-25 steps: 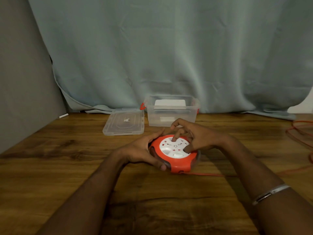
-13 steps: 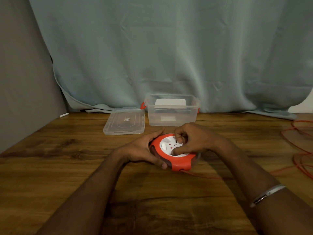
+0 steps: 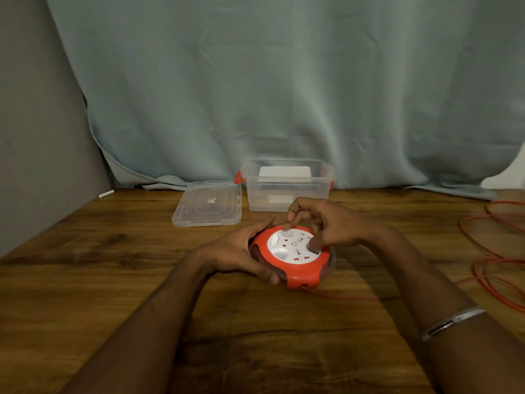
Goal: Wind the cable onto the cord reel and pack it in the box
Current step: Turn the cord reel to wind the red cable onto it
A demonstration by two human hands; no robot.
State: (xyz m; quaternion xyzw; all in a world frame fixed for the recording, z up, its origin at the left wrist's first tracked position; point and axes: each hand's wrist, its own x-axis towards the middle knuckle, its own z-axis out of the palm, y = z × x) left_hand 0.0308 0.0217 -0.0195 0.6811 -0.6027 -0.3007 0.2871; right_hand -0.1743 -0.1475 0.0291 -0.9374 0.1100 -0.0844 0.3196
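Winding in progress; not complete.

Cord reel (image 3: 294,255): flat on table (image 3: 113,280), centre, near side of box (image 3: 287,184). Left hand (image 3: 241,253): curled round reel's left rim, gripping and steadying. Right hand (image 3: 326,223): on white face, thumb pressed at right edge, index fingertip at far edge, remaining fingers loosely bent.

Change over last 1 s: right-hand fingers repositioned around face, from thumb at near-right, through bunched at centre, to present spread. Read as 1 more cranking turn.

Cable (image 3: 500,268): still in loose loops at right, 1 strand trailing into reel's near edge. Much left to take up.

Box open, lid (image 3: 207,206) beside it, left. Packing not begun.
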